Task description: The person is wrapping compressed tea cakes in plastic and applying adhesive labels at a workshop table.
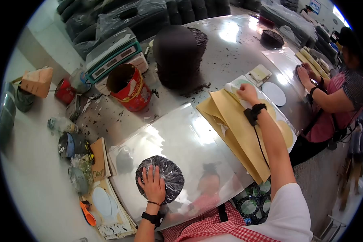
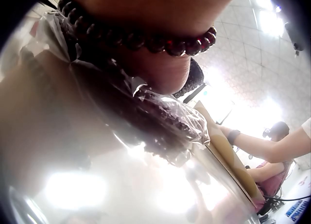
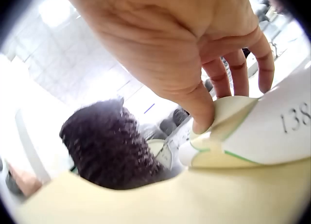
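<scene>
My left hand (image 1: pixel 152 184) rests flat with spread fingers on a dark round cake (image 1: pixel 173 179) wrapped in crinkled clear film. The cake lies on a clear plastic sheet (image 1: pixel 141 139) over the shiny table. In the left wrist view, the wrapped film (image 2: pixel 180 119) shows under the beaded wrist. Out to the right, my right hand (image 1: pixel 248 92) is at a pile of round-printed papers (image 1: pixel 284 131). Thumb and fingers pinch the edge of a cream paper (image 3: pixel 233 112) in the right wrist view. Beside it is a white paper (image 3: pixel 282 127) marked 138.
Folded brown paper (image 1: pixel 234 129) lies between the hands. Behind stand a tall stack of dark cakes (image 1: pixel 177 60), a red bucket (image 1: pixel 135 94) and a scale (image 1: pixel 113 56). Orange-handled scissors (image 1: pixel 87 213) lie at left. Another person (image 1: pixel 330 92) works at the right.
</scene>
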Demonstrator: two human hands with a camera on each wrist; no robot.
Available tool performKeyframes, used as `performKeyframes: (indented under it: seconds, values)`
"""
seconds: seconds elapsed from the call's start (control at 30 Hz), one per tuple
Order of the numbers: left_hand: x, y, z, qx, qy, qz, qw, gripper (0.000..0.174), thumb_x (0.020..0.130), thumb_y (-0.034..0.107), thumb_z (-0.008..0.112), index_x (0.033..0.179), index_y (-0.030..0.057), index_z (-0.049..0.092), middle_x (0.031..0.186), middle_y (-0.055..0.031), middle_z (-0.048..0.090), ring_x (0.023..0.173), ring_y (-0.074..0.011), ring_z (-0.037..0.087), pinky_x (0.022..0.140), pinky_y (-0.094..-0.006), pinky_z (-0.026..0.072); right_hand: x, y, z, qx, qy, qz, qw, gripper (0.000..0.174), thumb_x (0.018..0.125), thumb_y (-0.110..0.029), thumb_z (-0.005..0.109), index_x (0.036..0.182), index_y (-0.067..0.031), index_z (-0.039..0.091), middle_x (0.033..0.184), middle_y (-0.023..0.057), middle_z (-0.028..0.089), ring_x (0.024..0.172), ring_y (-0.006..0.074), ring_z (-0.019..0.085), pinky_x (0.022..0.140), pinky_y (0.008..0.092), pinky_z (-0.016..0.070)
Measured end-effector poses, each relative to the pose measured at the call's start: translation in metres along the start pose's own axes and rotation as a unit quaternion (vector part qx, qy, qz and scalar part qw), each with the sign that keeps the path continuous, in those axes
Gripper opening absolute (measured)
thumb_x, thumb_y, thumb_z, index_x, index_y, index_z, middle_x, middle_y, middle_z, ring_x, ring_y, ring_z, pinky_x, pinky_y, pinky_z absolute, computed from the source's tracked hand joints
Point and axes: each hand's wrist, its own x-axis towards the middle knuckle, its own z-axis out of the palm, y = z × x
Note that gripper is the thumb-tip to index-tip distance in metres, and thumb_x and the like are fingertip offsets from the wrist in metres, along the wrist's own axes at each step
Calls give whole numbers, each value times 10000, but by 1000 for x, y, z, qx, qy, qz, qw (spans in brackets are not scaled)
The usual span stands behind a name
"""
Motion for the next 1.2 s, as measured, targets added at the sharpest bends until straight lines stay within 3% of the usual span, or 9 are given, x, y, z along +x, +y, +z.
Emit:
performKeyframes:
  seconds: [0.2,0.33,0.4,0.43,0.47,0.6,0.77,0.9,1.2]
  values:
    - [0,-4,4,1,23,4,1000,535,916,307,488,1418,134,428,1473,-85,388,1398,-344,266,1091,-590,139,54,73,-117,-11,246,-18,969,336,858,-372,614,878,-41,675,865,143,685,807,329,657,740,409,494]
    - [-2,-9,10,-62,37,-15,997,641,921,342,486,1461,43,312,1488,-103,370,1411,-333,245,1093,-598,121,-34,3,-223,158,301,0,940,369,1012,-292,433,989,43,586,914,190,655,803,299,645,734,424,499]
    - [-5,-12,14,-81,40,-21,996,656,920,356,494,1464,42,304,1507,-110,339,1419,-329,229,1089,-610,117,-120,-94,-184,314,311,-59,895,307,1026,-202,392,1067,48,566,1041,191,631,849,312,641,763,438,507]
    - [-3,-12,15,-86,47,-19,995,652,918,362,502,1464,60,313,1521,-114,317,1424,-325,222,1085,-621,116,-152,-120,-165,378,273,-103,879,271,1021,-141,389,1133,42,554,1108,193,614,891,330,640,790,444,512]
    - [-4,-12,16,-45,74,-22,996,647,916,363,510,1465,80,322,1533,-118,292,1426,-318,220,1076,-635,117,-176,-94,-121,39,208,-192,958,323,980,-62,431,1278,51,484,1257,182,560,1057,340,602,895,434,494]
    - [-7,2,7,18,49,-77,996,559,904,367,541,1407,149,435,1552,-120,250,1430,-286,223,1065,-660,125,-296,-219,6,222,-120,-402,880,621,823,102,540,1372,-187,501,1515,186,309,1395,335,322,1055,398,407]
    - [-16,-9,42,-100,77,-71,989,549,893,353,563,1405,207,428,1417,-44,479,1359,-257,356,1133,-563,73,-327,-255,52,138,-216,-479,840,598,812,-19,639,1354,-239,514,1479,232,335,1347,390,376,1083,399,393]
    - [-15,-11,44,-264,58,-97,958,571,924,489,435,1423,215,396,1470,-29,428,1402,-245,298,1148,-535,-9,-317,-257,68,88,-247,-528,808,518,859,-86,609,1354,-198,503,1436,252,381,1322,411,395,1097,422,368]
    - [-18,-7,40,-190,-21,-83,978,626,935,511,442,1458,193,311,1512,-52,352,1411,-263,267,1138,-569,1,-298,-294,50,31,-336,-477,812,616,963,-469,420,1409,-45,399,1461,221,368,1363,354,344,1111,451,258]
